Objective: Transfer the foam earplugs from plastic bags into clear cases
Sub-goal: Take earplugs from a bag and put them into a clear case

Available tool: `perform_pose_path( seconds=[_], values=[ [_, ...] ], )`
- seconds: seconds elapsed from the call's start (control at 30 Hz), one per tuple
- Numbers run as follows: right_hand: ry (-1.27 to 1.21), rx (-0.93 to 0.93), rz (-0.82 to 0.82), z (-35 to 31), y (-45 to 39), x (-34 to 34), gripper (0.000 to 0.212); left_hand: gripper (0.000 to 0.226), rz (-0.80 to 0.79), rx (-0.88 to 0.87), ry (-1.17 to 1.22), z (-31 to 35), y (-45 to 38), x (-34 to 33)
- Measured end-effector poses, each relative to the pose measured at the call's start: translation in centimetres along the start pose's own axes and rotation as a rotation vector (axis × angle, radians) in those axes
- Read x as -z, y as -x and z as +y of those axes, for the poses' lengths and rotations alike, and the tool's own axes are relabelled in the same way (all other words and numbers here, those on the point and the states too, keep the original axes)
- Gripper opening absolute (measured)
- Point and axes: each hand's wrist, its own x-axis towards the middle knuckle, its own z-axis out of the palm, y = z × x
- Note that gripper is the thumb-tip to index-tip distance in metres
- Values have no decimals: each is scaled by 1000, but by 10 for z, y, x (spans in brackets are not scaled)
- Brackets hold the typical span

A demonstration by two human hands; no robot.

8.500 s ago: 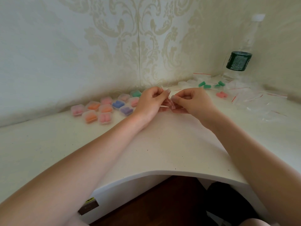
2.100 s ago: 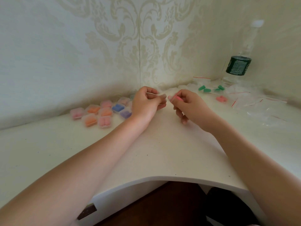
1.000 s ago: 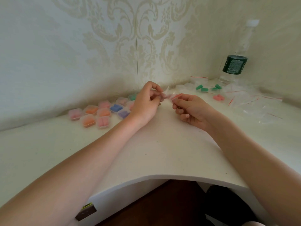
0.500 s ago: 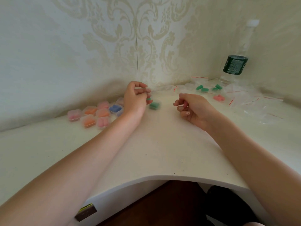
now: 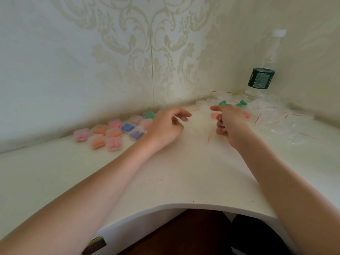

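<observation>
Left hand (image 5: 165, 126): fingers loosely curled, empty, beside filled cases (image 5: 114, 133) | Right hand (image 5: 230, 122): forefinger extended toward pink earplugs (image 5: 215, 115), other fingers curled, possibly holding something; blurred | Bags (image 5: 279, 122): heaped right, within reach for refills

Eleven filled cases (image 5: 117, 132); one bottle (image 5: 261, 78); two hands (image 5: 165, 126); several loose green earplugs (image 5: 231, 103); bag count unclear.
</observation>
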Motion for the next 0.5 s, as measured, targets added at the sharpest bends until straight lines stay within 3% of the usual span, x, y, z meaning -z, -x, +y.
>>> perform_pose_path(
  seconds=[0.1,0.23,0.3,0.4,0.5],
  values=[
    [247,197,172,6,-10,5,35,36,-123,-1,-74,7,6,-4],
    [428,341,120,12,-18,4,32,39,90,-116,-402,0,0,-2],
    [572,410,138,10,-25,3,33,33,98,-140,-542,-8,-4,-1],
    [882,437,150,0,-39,1,33,30,93,-107,-543,-13,-4,-2],
    [1178,381,78,-11,-55,-6,51,24,146,-113,-523,-12,-4,-2]
  ],
)
